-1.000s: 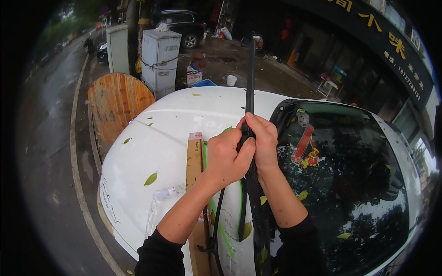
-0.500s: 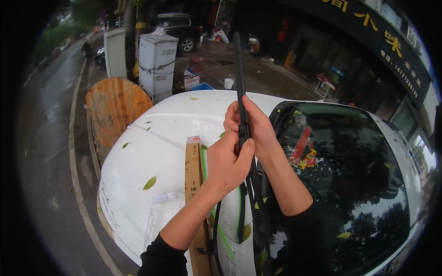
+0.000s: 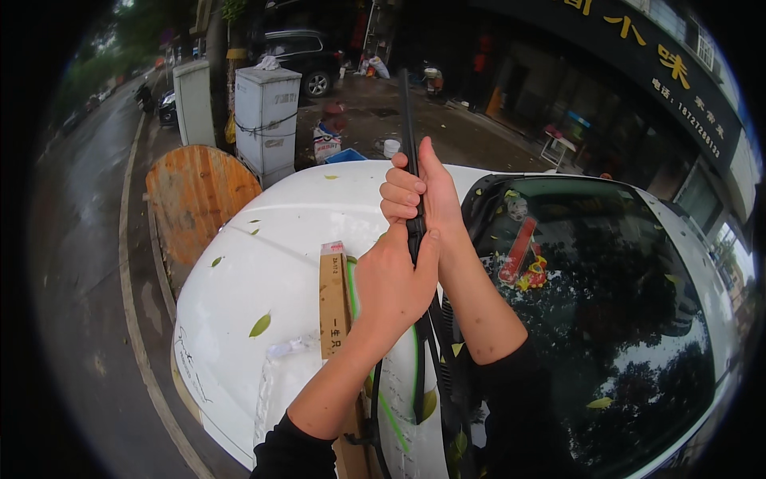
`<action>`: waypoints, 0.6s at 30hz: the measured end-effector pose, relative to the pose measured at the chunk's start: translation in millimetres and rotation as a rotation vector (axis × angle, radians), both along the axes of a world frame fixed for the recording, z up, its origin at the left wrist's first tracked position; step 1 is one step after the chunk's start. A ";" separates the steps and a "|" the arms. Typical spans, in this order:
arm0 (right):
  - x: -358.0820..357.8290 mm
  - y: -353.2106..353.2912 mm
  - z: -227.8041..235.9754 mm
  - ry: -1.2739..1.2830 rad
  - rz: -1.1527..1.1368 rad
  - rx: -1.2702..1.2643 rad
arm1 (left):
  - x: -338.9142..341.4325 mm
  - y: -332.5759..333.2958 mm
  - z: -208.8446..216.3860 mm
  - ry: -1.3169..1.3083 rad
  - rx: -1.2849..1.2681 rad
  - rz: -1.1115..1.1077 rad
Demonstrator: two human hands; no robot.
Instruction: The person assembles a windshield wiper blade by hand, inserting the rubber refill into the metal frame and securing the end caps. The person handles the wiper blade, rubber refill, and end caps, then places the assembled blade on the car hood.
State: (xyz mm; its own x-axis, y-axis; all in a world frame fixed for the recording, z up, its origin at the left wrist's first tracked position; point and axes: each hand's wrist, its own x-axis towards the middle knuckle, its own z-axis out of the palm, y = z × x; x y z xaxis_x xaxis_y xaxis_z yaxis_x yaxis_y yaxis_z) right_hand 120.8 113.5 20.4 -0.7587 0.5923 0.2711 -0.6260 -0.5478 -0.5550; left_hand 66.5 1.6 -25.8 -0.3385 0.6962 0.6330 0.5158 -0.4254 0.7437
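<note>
above the white hood [image 3: 263, 263], left hand [image 3: 395, 279] and right hand [image 3: 419, 191] grasp the wiper blade [image 3: 407, 112], now swung further left than before, still being worked.

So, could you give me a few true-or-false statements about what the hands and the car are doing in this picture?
1. Both hands grip the wiper blade. True: the left hand holds it lower, the right hand higher.
2. The car bonnet is red. False: it is white.
3. Leaves lie on the bonnet. True: a green leaf among them.
4. The long cardboard box is held in the right hand. False: it lies on the bonnet.
5. The wiper blade lies flat on the windscreen. False: it points up, away from the glass.
</note>
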 end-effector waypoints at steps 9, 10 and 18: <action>-1.1 -8.2 0.8 -0.195 -0.444 -0.049 | -4.0 -2.1 -1.9 -0.037 0.080 -0.021; -1.3 -9.2 0.7 -0.197 -0.475 -0.061 | -4.7 -0.1 -4.2 -0.029 0.103 -0.018; 0.7 -11.4 -0.1 -0.226 -0.678 -0.151 | -4.1 4.6 -7.7 -0.008 0.164 -0.017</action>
State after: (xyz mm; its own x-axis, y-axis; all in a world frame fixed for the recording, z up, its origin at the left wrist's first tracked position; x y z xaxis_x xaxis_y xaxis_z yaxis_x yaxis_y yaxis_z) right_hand 121.5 102.1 20.2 -0.2397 0.9704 0.0294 -0.7342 -0.1614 -0.6595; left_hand 62.3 6.2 -33.5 -0.3326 0.5896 0.7360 0.5019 -0.5501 0.6675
